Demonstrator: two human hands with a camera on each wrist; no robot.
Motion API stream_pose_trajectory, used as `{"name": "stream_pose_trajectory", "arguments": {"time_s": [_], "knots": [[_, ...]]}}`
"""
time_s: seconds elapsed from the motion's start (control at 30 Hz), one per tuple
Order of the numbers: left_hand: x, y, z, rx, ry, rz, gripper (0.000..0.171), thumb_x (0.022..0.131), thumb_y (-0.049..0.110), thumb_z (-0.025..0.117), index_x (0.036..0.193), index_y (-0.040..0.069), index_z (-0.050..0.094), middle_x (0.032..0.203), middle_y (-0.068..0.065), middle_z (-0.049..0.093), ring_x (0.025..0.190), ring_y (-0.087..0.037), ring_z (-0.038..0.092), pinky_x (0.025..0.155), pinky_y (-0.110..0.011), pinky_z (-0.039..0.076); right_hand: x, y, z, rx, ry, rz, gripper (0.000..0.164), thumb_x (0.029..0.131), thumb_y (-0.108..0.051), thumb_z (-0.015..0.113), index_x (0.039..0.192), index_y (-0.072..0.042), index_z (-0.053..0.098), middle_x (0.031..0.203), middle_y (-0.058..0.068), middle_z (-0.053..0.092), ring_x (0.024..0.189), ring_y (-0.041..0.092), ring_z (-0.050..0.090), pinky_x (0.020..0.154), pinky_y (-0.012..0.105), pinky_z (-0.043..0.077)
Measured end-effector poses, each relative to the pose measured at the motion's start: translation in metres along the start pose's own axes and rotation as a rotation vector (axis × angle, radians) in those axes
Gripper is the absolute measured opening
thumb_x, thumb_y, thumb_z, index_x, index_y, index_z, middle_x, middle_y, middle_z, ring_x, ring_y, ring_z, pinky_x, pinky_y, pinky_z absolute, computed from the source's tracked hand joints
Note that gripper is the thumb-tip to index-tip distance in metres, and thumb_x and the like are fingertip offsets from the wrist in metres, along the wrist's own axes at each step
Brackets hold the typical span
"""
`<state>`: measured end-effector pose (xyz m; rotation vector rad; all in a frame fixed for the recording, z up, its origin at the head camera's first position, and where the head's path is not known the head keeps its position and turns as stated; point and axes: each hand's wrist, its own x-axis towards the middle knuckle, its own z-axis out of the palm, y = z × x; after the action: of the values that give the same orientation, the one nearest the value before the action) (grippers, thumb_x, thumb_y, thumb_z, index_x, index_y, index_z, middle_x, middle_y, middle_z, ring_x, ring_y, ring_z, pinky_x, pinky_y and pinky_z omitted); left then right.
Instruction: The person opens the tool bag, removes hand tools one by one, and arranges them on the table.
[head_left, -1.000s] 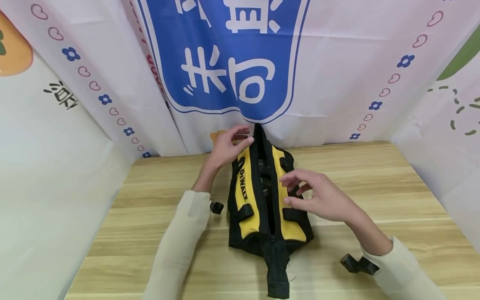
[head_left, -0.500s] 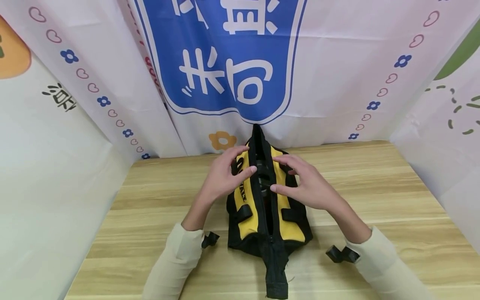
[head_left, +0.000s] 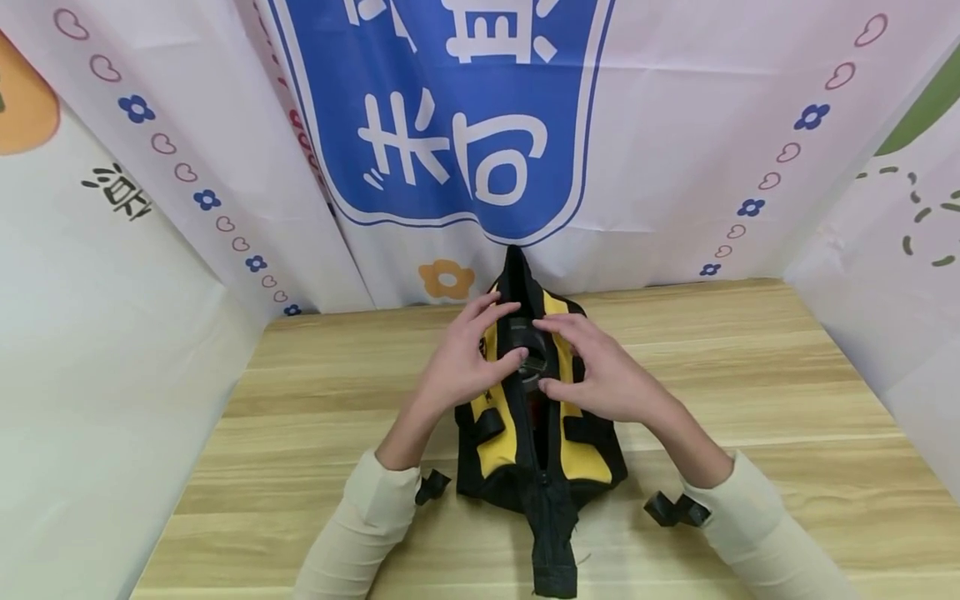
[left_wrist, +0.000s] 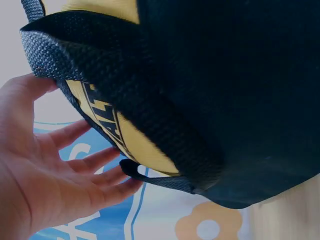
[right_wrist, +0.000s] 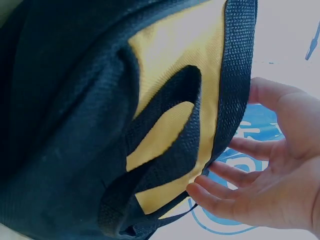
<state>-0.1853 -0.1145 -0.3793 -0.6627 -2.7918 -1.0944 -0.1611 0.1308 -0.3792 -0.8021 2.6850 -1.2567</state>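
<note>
A black and yellow zippered tool bag point(head_left: 585, 460) stands on the wooden table, its long top unzipped. My left hand point(head_left: 472, 358) touches the left edge of the opening, fingertips and thumb reaching over the rim. Across from it, my right hand point(head_left: 607, 371) touches the right edge in the same way. Fingers of both hands look long and only slightly bent. Between the hands a dark object point(head_left: 523, 333) shows inside the bag; its kind is unclear. In the left wrist view, the left hand point(left_wrist: 65, 170) lies along the lettered side. The right hand point(right_wrist: 280, 165) meets the rim near a black strap point(right_wrist: 195, 125).
A white printed cloth point(head_left: 660, 167) with a blue sign hangs right behind the bag. White sheets flank the wooden table point(head_left: 300, 417) on both sides. The bag's zipper end tab point(head_left: 555, 533) hangs toward the front. Black mounts point(head_left: 675, 510) sit at the wrists.
Both hands have come to the bag's opening, the left moving toward the front and the right moving left. The opening is wider at the middle, and more of the dark object shows.
</note>
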Motion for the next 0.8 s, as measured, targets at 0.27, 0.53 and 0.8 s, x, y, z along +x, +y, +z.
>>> {"name": "stream_pose_trajectory", "arguments": {"time_s": [0.27, 0.53, 0.8], "knots": [[-0.011, -0.004, -0.024, 0.002, -0.023, -0.024, 0.053, 0.095, 0.027, 0.07, 0.147, 0.015, 0.066, 0.161, -0.012, 0.055, 0.147, -0.037, 0.054, 0.116, -0.059, 0.05, -0.01, 0.002, -0.013, 0.034, -0.006, 0.067, 0.071, 0.093, -0.005, 0.071, 0.16, -0.01, 0.047, 0.157, 0.019, 0.052, 0.113, 0.035, 0.07, 0.083, 0.04, 0.066], [-0.026, -0.005, -0.045, 0.008, -0.055, -0.088, 0.058, 0.094, 0.015, 0.071, 0.151, 0.013, 0.062, 0.153, -0.011, 0.063, 0.124, -0.036, 0.072, 0.091, -0.048, 0.063, -0.019, -0.001, -0.022, 0.016, 0.013, 0.156, 0.074, 0.092, 0.0, 0.069, 0.161, -0.01, 0.046, 0.16, 0.023, 0.051, 0.053, 0.011, 0.053, 0.052, 0.026, 0.048], [-0.036, -0.02, -0.056, -0.112, -0.089, -0.169, 0.063, 0.091, 0.003, 0.07, 0.151, 0.019, 0.063, 0.154, -0.008, 0.062, 0.117, -0.033, 0.073, 0.057, -0.03, 0.053, -0.027, 0.006, -0.028, 0.0, 0.042, 0.167, 0.076, 0.091, 0.001, 0.069, 0.162, -0.011, 0.046, 0.158, 0.024, 0.053, 0.085, 0.022, 0.077, 0.063, 0.031, 0.055]]}}
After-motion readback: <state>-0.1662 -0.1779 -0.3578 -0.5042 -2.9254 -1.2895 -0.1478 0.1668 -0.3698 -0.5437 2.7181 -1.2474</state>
